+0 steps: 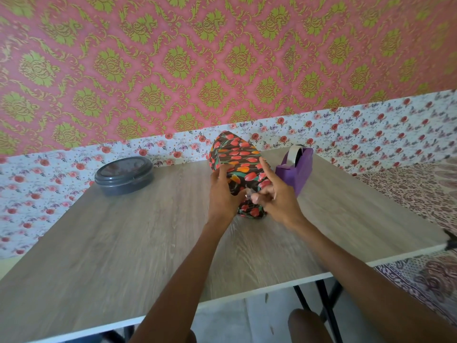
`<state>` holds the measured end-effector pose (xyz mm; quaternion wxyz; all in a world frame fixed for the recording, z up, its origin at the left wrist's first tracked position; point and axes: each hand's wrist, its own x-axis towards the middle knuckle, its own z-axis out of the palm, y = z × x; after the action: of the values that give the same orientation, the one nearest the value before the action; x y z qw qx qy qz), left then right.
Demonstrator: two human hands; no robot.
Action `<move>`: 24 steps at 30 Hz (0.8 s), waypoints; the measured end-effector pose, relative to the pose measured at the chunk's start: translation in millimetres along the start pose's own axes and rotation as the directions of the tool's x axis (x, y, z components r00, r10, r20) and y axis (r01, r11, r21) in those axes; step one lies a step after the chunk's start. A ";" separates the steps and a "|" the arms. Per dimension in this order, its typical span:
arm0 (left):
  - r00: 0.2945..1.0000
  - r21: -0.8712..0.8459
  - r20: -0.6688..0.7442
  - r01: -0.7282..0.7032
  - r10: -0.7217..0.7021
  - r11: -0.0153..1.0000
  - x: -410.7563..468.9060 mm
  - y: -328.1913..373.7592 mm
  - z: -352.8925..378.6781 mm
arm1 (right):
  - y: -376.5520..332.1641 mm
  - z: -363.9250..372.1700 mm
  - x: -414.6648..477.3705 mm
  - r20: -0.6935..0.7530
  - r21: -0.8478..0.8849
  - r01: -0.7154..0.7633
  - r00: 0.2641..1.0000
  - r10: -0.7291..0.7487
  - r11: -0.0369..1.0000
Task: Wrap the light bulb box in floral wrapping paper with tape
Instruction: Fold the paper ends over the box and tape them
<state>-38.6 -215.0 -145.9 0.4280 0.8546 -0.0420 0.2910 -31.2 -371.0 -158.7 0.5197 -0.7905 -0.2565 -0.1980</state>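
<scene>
Tape dispenser (295,169) stands just right of the wrapped light bulb box (237,167) on the table (123,243), its long axis running away from the person, left hand (222,196) gripping its left side, right hand (277,201) seemingly pinching a scrap of tape (252,194) at its near end.

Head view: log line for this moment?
box: covered in floral paper | left hand: holds its left side | right hand: index finger pressing paper | tape dispenser: right of box

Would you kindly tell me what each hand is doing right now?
Left hand: grips the wrapped box.
Right hand: forefinger presses the box; whether the curled fingers pinch anything cannot be told.
</scene>
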 end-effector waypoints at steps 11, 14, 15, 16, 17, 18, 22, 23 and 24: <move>1.000 -0.008 0.025 -0.010 0.010 1.000 1.0 -4.7 -3.9 | 11.6 14.7 15.7 -0.093 -0.256 -0.089 0.993 0.067 0.962; 1.000 0.001 0.027 -0.013 0.013 1.000 2.3 -6.5 -4.4 | 11.0 15.6 18.2 -0.114 -0.286 -0.119 0.989 0.090 0.951; 1.000 0.007 0.027 -0.013 0.013 1.000 2.9 -7.3 -4.5 | 9.6 15.8 19.0 -0.120 -0.299 -0.139 0.987 0.107 0.944; 1.000 0.013 0.028 -0.013 0.012 1.000 3.4 -7.8 -4.5 | 8.3 16.8 19.8 -0.130 -0.318 -0.163 0.983 0.127 0.934; 1.000 0.018 0.029 -0.011 0.010 1.000 3.8 -7.8 -4.7 | 6.4 18.1 20.7 -0.145 -0.340 -0.185 0.979 0.143 0.922; 0.999 0.023 0.032 -0.010 0.009 1.000 3.8 -7.4 -4.8 | 4.7 20.0 22.0 -0.170 -0.372 -0.212 0.973 0.158 0.904; 0.998 0.039 0.057 -0.010 0.008 0.999 5.0 -4.7 -7.7 | -1.5 23.4 26.0 -0.267 -0.505 -0.310 0.944 0.196 0.806; 0.998 0.050 0.060 -0.012 0.009 0.999 5.5 -4.7 -9.1 | -1.4 22.5 25.8 -0.272 -0.542 -0.325 0.940 0.203 0.775; 0.998 0.063 0.062 -0.014 0.010 0.998 5.9 -5.1 -10.3 | -1.2 21.0 24.8 -0.279 -0.577 -0.340 0.937 0.212 0.742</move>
<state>-36.9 -203.0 -141.5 0.3976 0.8759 -0.0511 0.2685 -11.3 -346.3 -151.5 0.2788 -0.9223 -0.0051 -0.2677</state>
